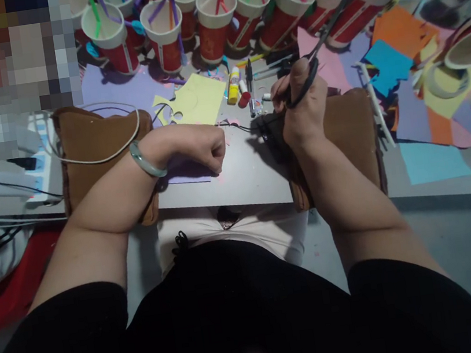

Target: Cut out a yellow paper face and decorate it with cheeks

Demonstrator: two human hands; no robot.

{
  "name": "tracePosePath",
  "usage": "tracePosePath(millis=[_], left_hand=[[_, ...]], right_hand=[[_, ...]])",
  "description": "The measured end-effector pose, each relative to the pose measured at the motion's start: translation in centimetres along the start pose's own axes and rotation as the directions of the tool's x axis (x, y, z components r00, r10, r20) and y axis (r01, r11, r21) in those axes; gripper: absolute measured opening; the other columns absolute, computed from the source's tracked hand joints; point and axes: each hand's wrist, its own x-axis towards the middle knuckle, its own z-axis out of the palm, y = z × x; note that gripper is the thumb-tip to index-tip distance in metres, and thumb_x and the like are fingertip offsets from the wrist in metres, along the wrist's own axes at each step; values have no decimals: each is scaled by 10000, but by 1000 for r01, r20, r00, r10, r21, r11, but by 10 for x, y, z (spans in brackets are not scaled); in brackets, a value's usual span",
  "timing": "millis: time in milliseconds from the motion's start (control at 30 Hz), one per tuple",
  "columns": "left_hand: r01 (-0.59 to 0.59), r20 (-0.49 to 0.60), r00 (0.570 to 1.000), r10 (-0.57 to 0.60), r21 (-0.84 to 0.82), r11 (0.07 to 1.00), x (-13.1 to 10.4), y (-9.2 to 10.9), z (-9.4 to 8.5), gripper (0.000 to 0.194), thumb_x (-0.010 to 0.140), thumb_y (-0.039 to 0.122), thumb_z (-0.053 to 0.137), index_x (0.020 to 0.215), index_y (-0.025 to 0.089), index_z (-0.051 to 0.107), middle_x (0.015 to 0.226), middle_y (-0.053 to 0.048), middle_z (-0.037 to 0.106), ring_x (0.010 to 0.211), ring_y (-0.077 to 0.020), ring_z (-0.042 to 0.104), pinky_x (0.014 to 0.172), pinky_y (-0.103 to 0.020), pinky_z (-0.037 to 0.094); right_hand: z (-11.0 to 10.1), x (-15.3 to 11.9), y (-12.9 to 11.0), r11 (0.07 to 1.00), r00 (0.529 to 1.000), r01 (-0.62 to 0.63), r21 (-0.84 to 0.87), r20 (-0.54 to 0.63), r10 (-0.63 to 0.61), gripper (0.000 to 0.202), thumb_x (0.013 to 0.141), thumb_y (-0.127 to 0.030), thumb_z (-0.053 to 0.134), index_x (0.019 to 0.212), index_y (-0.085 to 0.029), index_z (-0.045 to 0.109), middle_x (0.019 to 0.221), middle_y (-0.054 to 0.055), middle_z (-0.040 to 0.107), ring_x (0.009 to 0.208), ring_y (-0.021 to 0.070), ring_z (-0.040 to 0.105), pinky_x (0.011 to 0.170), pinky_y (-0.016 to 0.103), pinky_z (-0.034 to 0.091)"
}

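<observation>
My right hand (304, 99) grips a pair of scissors (340, 4) by the black handles. The long blades rise up and to the right, toward the paper cups. My left hand (202, 146) is curled closed above the table front, a green bangle (145, 160) on its wrist. Whatever may be inside its fingers is hidden. Under that forearm lies a purple paper sheet (187, 174). Between and beyond the hands are a yellow cut sheet (198, 98), a glue stick (234, 86), its red cap (244, 100) and a black pen (250, 78).
Red-and-white paper cups (212, 28) with coloured pipe cleaners line the back. Brown cushions (101, 154) lie under both forearms. A power strip (41, 163) with white cables sits left. Coloured paper scraps (408, 35) and a tape roll (445, 80) lie right.
</observation>
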Motion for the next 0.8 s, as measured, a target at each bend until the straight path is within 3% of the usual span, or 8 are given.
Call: tracePosePath(millis=[200, 300, 400, 700, 800], left_hand=[[72, -207, 974, -86, -72, 995, -6, -3, -12, 97, 713, 169, 686, 628, 136, 720, 486, 26, 541, 472, -64, 418, 521, -243, 290], [-5, -285, 958, -44, -169, 986, -3, -4, -7, 47, 606, 129, 753, 589, 162, 724, 490, 22, 578, 481, -75, 463, 526, -245, 304], [-94, -361, 932, -4, -253, 963, 2, -7, 1, 104, 539, 140, 795, 537, 180, 699, 460, 29, 568, 473, -83, 474, 539, -254, 318], [-86, -157, 985, 66, -126, 988, 13, -6, 12, 154, 497, 116, 804, 510, 188, 668, 483, 13, 587, 519, -113, 496, 594, -276, 327], [-83, -205, 977, 51, -151, 985, 11, -6, 11, 136, 506, 78, 755, 513, 185, 672, 463, 24, 580, 484, -96, 474, 580, -268, 321]], right_hand=[[2, 0, -3, 1000, 1000, 0, 13, -17, 0, 696, 695, -914, 461, 507, -244, 477, 468, -20, 420, 410, 100, 341, 465, 326, 227], [2, 1, -2, 999, 999, -31, -29, -18, 31, 757, 641, -987, 316, 515, -258, 475, 474, -13, 418, 425, 110, 342, 474, 337, 237], [1, 1, 0, 995, 998, -62, -72, -13, 62, 730, 657, -980, 353, 515, -271, 449, 487, -9, 412, 454, 128, 340, 497, 347, 252], [-4, -3, 5, 991, 989, -128, -49, 74, 132, 628, 712, -914, 466, 574, -301, 479, 582, 12, 472, 569, 180, 371, 581, 377, 287], [-5, -4, 6, 989, 985, -144, -42, 86, 147, 626, 716, -914, 451, 592, -301, 487, 600, 12, 491, 596, 183, 385, 598, 380, 302]])
